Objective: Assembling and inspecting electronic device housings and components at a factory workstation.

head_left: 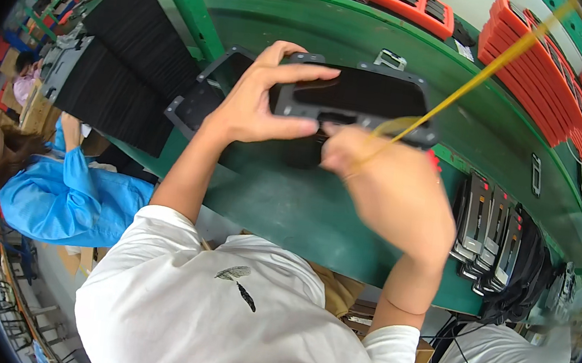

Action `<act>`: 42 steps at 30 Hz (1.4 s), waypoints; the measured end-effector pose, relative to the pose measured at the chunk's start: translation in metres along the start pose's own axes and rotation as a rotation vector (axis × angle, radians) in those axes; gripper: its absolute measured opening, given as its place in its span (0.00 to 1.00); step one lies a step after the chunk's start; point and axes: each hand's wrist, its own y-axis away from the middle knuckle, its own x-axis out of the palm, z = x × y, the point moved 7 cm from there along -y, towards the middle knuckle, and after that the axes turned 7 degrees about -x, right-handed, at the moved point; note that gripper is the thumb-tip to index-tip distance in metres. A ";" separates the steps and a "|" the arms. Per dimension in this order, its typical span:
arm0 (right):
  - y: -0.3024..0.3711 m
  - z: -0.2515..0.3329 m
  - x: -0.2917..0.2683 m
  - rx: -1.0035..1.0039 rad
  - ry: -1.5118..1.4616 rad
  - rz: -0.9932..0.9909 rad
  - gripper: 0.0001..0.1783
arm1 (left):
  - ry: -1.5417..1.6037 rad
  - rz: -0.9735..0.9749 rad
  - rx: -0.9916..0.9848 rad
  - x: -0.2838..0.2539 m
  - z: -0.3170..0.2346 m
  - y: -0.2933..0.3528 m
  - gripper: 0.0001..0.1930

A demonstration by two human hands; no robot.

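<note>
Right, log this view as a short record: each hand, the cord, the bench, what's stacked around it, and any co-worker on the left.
Left hand: gripping dark handheld device, thumb at its near edge
Right hand: blurred, at the device's near side; grip unclear
Yellow cord: slants from upper right to right hand
Bench: green
Stacked left: black sheets or panels
Stacked right: red trays
Co-worker: blue sleeve

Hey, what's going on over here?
A person's left hand grips a black rectangular device with a glossy dark screen over a green tabletop. The blurred right hand is at its near edge; what, if anything, it holds is unclear. A thin yellow cord runs down toward that hand.
</note>
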 end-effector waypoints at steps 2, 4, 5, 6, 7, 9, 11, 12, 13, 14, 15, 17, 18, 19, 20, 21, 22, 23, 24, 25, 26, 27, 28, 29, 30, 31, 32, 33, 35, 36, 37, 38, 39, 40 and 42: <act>0.000 0.000 -0.033 0.067 -0.263 -0.344 0.14 | 0.316 -0.011 -0.225 -0.011 0.007 0.006 0.34; 0.034 -0.013 -0.082 0.134 -0.308 -0.687 0.19 | 0.209 -0.088 -0.271 -0.022 0.005 0.004 0.31; 0.049 -0.016 -0.102 0.147 -0.213 -0.798 0.22 | 0.125 -0.185 -0.304 -0.037 0.009 0.013 0.29; 0.058 -0.023 -0.114 0.140 -0.212 -0.800 0.22 | 0.035 -0.277 -0.333 -0.051 0.013 0.019 0.27; 0.069 -0.040 -0.123 0.347 -0.082 -0.770 0.22 | -0.141 -0.394 -0.342 -0.063 0.013 0.037 0.26; 0.088 -0.068 -0.133 0.559 0.046 -0.736 0.22 | -0.349 -0.573 -0.353 -0.080 0.021 0.085 0.26; 0.099 -0.105 -0.129 0.711 0.068 -0.576 0.24 | -0.382 -0.624 -0.349 -0.088 0.032 0.119 0.26; 0.103 -0.116 -0.123 0.790 0.080 -0.492 0.26 | -0.485 -0.608 -0.385 -0.089 0.035 0.131 0.27; 0.104 -0.115 -0.122 0.806 0.084 -0.497 0.26 | -0.583 -0.590 -0.419 -0.089 0.037 0.140 0.28; 0.106 -0.114 -0.124 0.877 0.219 -0.517 0.25 | -0.576 -0.577 -0.413 -0.089 0.036 0.145 0.28; 0.108 -0.109 -0.125 0.949 0.359 -0.536 0.25 | -0.569 -0.539 -0.438 -0.088 0.038 0.149 0.29; 0.097 -0.087 -0.127 1.027 0.528 -0.553 0.25 | -0.543 -0.476 -0.484 -0.078 0.045 0.154 0.31; 0.080 -0.062 -0.127 1.001 0.550 -0.614 0.24 | -0.526 -0.467 -0.472 -0.074 0.047 0.154 0.31; 0.068 -0.047 -0.128 0.971 0.574 -0.674 0.22 | -0.525 -0.477 -0.478 -0.071 0.051 0.156 0.32; 0.061 -0.047 -0.124 0.975 0.596 -0.681 0.22 | -0.521 -0.493 -0.484 -0.069 0.057 0.159 0.33; 0.047 -0.052 -0.114 0.779 0.333 -0.681 0.20 | -0.514 -0.498 -0.479 -0.067 0.063 0.156 0.34; 0.033 -0.056 -0.104 0.569 0.072 -0.667 0.19 | -0.498 -0.490 -0.458 -0.065 0.068 0.153 0.34; 0.016 -0.074 -0.092 0.407 -0.030 -0.647 0.17 | -0.494 -0.513 -0.422 -0.063 0.072 0.159 0.35; -0.004 -0.099 -0.078 0.240 -0.132 -0.622 0.16 | -0.493 -0.541 -0.387 -0.062 0.077 0.164 0.36; -0.021 -0.130 -0.062 0.242 -0.260 -0.561 0.16 | -0.490 -0.569 -0.357 -0.062 0.083 0.170 0.37; -0.036 -0.158 -0.047 0.241 -0.385 -0.500 0.16 | -0.492 -0.583 -0.359 -0.061 0.088 0.172 0.37; -0.049 -0.189 -0.031 0.273 -0.519 -0.481 0.16 | -0.468 -0.675 -0.325 -0.060 0.089 0.176 0.38; -0.058 -0.221 -0.014 0.303 -0.661 -0.455 0.17 | -0.451 -0.767 -0.293 -0.057 0.088 0.179 0.39; -0.064 -0.254 -0.002 0.342 -0.526 -0.402 0.17 | -0.441 -0.864 -0.261 -0.054 0.087 0.183 0.41; -0.068 -0.290 0.012 0.369 -0.405 -0.341 0.17 | -0.420 -0.906 -0.225 -0.049 0.089 0.181 0.44; -0.063 -0.322 0.025 0.404 -0.275 -0.267 0.17 | -0.412 -0.963 -0.190 -0.045 0.094 0.181 0.46; -0.050 -0.354 0.033 0.432 -0.143 -0.204 0.16 | -0.374 -0.941 -0.185 -0.040 0.101 0.174 0.46; -0.042 -0.377 0.041 0.401 0.034 -0.164 0.16 | -0.353 -0.936 -0.189 -0.039 0.106 0.172 0.46; -0.031 -0.406 0.063 0.357 0.326 -0.089 0.16 | -0.362 -0.900 -0.177 -0.034 0.111 0.171 0.46; -0.050 -0.400 0.077 0.392 0.495 0.102 0.15 | -0.363 -0.939 -0.190 -0.033 0.111 0.180 0.46; -0.051 -0.402 0.076 0.472 0.469 0.060 0.13 | -0.328 -0.951 -0.183 -0.032 0.111 0.183 0.45; -0.061 -0.401 0.077 0.472 0.489 0.109 0.12 | -0.362 -0.986 -0.201 -0.033 0.111 0.187 0.45; -0.071 -0.400 0.080 0.476 0.512 0.158 0.11 | -0.353 -0.998 -0.190 -0.032 0.111 0.191 0.45; -0.066 -0.403 0.078 0.470 0.514 0.153 0.11 | -0.316 -0.983 -0.157 -0.032 0.112 0.185 0.45; -0.062 -0.411 0.079 0.476 0.524 0.157 0.11 | -0.296 -0.983 -0.141 -0.034 0.111 0.184 0.45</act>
